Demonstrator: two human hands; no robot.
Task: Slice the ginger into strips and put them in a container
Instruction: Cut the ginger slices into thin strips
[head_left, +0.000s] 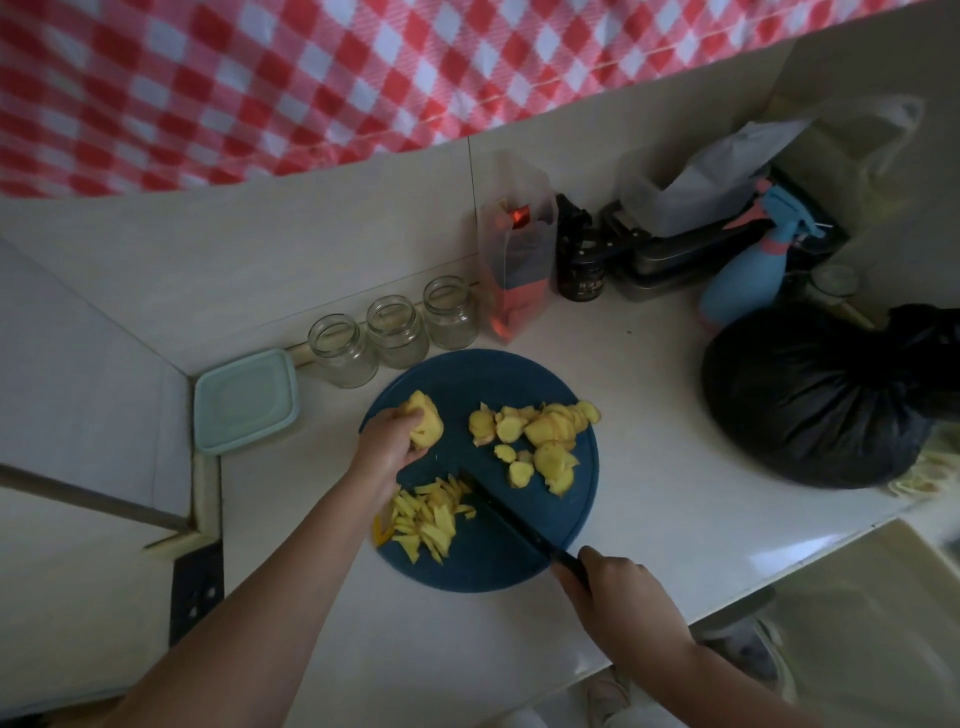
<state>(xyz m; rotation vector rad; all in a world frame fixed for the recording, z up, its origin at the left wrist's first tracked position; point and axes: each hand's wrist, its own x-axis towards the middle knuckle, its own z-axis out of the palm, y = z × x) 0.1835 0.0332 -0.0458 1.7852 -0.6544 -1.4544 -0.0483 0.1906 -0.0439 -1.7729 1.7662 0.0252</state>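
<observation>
Head view: left hand (387, 441) has its fingers curled round the ginger chunk (426, 423) over the cutting board (519, 374). Right hand (623, 597) is wrapped round the knife (514, 519) handle. The lumpy chunk could roll under the blade, I reckon. One pile of strips (426, 519), one heap of slices (540, 441), three jars (395, 332), one lidded container (244, 400).

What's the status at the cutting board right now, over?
Left hand grips ginger chunk; right hand grips knife. Strips piled on board, slices uncut. Teal container lidded, left of board.

Glossy white countertop (649, 415), matt blue cutting board (519, 545) (plastic-looking), clear glass jars (395, 332), checked cloth (260, 78).
</observation>
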